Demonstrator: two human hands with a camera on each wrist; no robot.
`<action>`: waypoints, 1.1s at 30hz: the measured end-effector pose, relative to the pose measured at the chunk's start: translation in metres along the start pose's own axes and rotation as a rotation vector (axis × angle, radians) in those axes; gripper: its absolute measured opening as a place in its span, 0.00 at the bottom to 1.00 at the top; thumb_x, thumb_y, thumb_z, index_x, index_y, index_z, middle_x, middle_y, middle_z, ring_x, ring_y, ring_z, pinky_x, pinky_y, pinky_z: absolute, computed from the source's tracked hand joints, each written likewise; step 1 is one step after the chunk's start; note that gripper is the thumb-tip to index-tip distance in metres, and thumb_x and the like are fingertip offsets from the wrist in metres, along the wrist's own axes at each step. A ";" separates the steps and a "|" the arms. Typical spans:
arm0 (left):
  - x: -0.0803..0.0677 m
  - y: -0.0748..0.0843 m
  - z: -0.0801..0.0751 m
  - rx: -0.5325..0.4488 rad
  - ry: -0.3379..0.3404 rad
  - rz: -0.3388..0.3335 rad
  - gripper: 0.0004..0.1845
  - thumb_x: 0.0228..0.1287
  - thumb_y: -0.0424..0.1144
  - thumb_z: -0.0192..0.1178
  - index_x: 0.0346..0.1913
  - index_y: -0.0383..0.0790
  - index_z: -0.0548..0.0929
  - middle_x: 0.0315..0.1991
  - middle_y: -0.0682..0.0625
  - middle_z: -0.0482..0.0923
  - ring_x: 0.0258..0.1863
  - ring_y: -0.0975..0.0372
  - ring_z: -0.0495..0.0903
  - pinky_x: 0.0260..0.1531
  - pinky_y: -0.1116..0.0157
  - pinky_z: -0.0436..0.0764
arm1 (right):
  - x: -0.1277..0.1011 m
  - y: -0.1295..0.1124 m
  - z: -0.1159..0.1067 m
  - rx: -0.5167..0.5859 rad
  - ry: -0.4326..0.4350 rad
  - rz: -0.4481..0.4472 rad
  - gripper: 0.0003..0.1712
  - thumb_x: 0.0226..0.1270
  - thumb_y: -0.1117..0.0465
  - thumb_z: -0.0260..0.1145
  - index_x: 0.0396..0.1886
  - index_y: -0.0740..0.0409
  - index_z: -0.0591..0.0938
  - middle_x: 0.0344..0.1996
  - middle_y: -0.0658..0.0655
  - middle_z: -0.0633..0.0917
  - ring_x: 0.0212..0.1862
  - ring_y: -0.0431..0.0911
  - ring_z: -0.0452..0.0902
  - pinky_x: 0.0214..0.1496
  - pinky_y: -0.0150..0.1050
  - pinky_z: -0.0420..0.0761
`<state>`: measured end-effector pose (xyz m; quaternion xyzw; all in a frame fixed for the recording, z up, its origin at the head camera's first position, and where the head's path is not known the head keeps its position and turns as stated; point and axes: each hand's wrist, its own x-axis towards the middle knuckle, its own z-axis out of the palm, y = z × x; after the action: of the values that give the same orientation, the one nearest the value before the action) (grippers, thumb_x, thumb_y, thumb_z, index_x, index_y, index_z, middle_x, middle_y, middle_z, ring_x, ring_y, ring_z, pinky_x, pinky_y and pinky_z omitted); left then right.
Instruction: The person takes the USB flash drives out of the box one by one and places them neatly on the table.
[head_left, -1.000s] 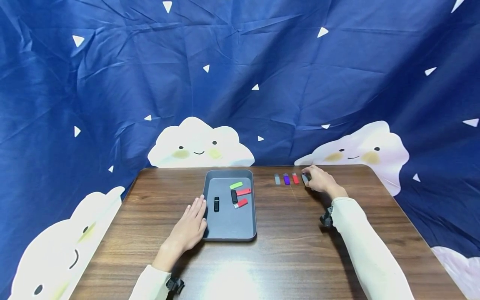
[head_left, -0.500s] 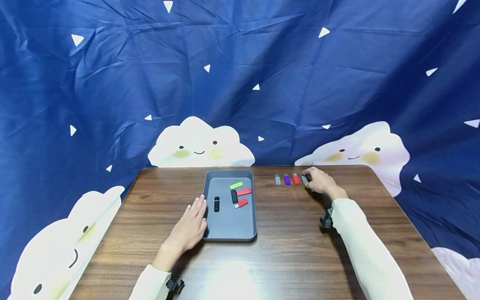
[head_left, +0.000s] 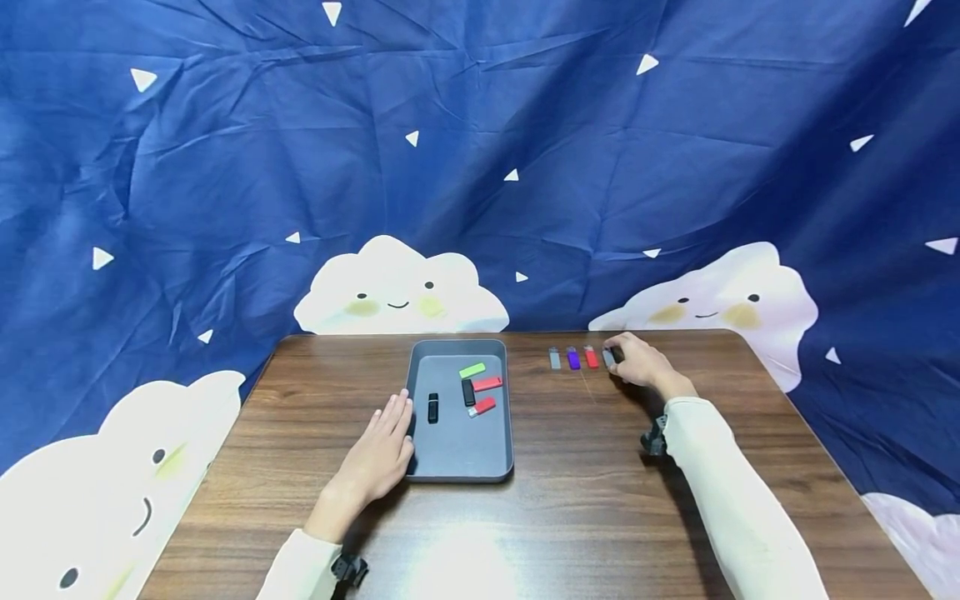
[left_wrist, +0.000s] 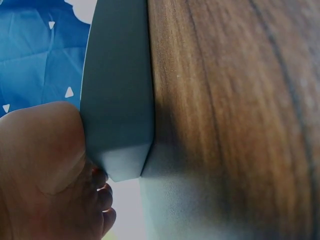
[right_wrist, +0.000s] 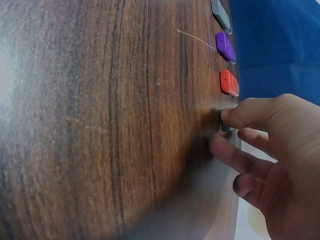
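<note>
right of the red drive, on the counter, our right hand pinches the dark drive; we should set it parallel, then lift off. our left hand rests flat, fingers together, against the tray.

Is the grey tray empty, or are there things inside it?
Not empty. The grey tray holds five small sticks lying flat: a green one, two red ones and two black ones.
</note>
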<state>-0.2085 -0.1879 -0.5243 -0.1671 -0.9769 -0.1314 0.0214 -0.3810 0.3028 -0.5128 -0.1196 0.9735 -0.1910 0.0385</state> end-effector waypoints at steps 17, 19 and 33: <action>0.001 -0.001 -0.001 0.000 0.000 -0.006 0.33 0.83 0.38 0.47 0.83 0.25 0.57 0.86 0.35 0.50 0.86 0.43 0.53 0.85 0.43 0.57 | 0.002 -0.024 -0.011 0.006 0.061 -0.055 0.07 0.71 0.57 0.67 0.44 0.54 0.82 0.42 0.58 0.87 0.48 0.59 0.84 0.50 0.65 0.83; 0.001 -0.001 -0.001 -0.002 -0.002 -0.005 0.33 0.83 0.38 0.46 0.83 0.25 0.56 0.86 0.35 0.49 0.86 0.43 0.52 0.85 0.43 0.56 | 0.004 -0.033 -0.013 -0.003 0.058 -0.079 0.04 0.72 0.57 0.67 0.39 0.51 0.82 0.35 0.54 0.87 0.43 0.54 0.83 0.46 0.60 0.83; -0.002 0.000 0.001 -0.026 0.008 0.001 0.33 0.82 0.38 0.45 0.82 0.25 0.58 0.86 0.34 0.51 0.85 0.41 0.54 0.84 0.41 0.59 | 0.009 -0.107 -0.017 -0.101 0.048 -0.318 0.07 0.69 0.59 0.70 0.30 0.44 0.82 0.27 0.43 0.83 0.33 0.43 0.78 0.36 0.46 0.79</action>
<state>-0.2066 -0.1884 -0.5258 -0.1672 -0.9750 -0.1448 0.0230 -0.3687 0.2110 -0.4563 -0.2691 0.9514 -0.1482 -0.0213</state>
